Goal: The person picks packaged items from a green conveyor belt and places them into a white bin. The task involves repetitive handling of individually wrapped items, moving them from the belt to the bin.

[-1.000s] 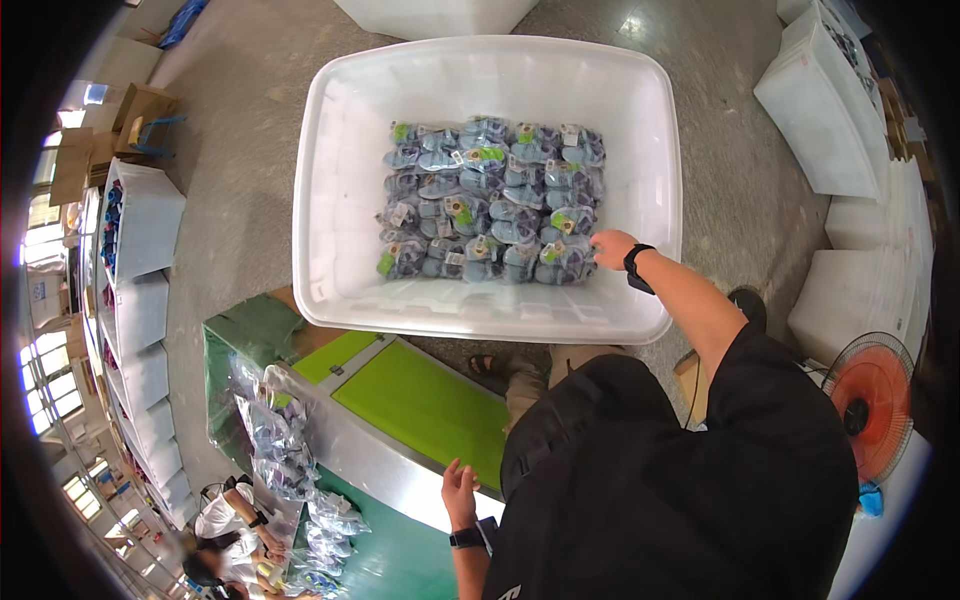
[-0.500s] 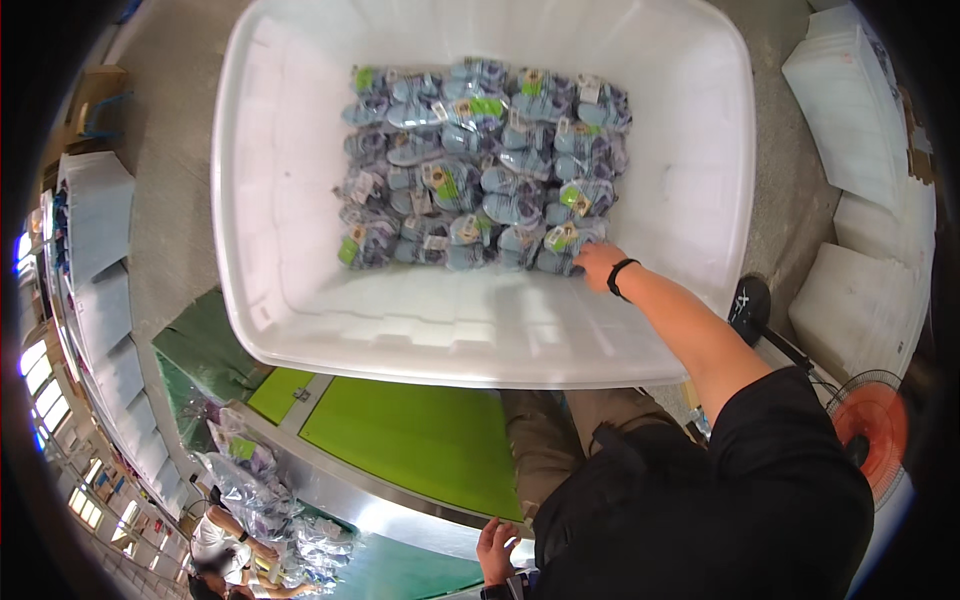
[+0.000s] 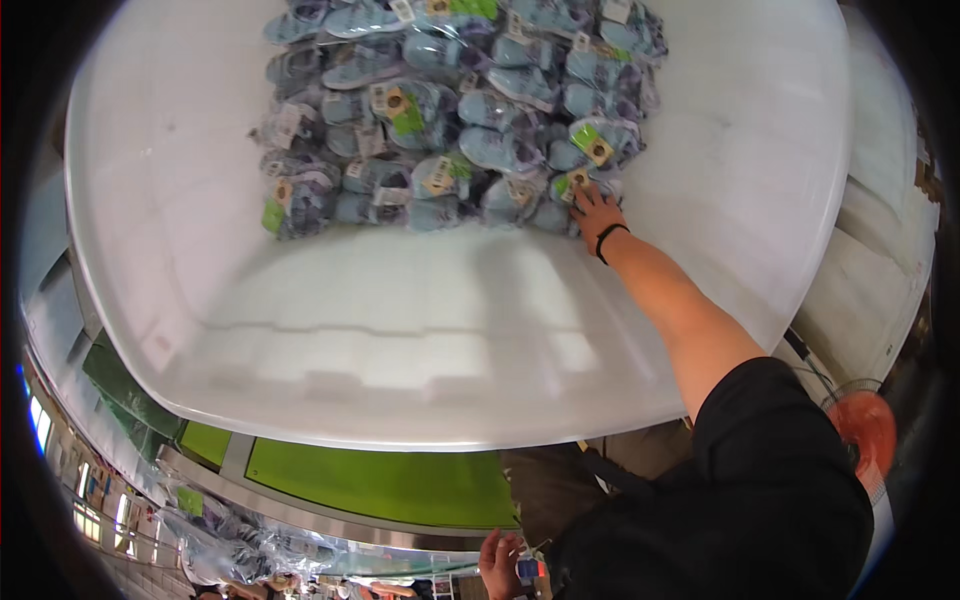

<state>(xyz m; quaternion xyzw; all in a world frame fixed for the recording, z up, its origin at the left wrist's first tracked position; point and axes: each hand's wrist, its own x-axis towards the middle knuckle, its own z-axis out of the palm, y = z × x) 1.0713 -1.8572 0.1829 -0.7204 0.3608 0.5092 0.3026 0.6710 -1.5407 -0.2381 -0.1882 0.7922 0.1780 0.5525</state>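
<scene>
Bagged pairs of pale blue and purple shoes (image 3: 500,113) lie in neat rows on the floor of a big white plastic tub (image 3: 400,395). Clear plastic wraps each pair, and green, tan and white tags show on many. My right hand (image 3: 597,212), with a black band at the wrist, rests on the bagged pair (image 3: 556,214) at the near right corner of the rows. Its fingers are stretched and apart on the plastic. Low in the picture, outside the tub, my left hand (image 3: 500,562) hangs by my body, fingers loosely bent, with nothing seen in it.
Bright green panels (image 3: 380,485) with a metal edge stand below the tub's near rim. More bagged goods (image 3: 230,535) lie at lower left, where another person's arm (image 3: 250,588) partly shows. A fan with an orange centre (image 3: 862,432) stands at right, near pale stacked sheets (image 3: 875,270).
My view has moved closer over the tub, so the shoes appear larger and higher. My right hand has shifted further onto the corner pair, its fingers more spread. The left hand stays low.
</scene>
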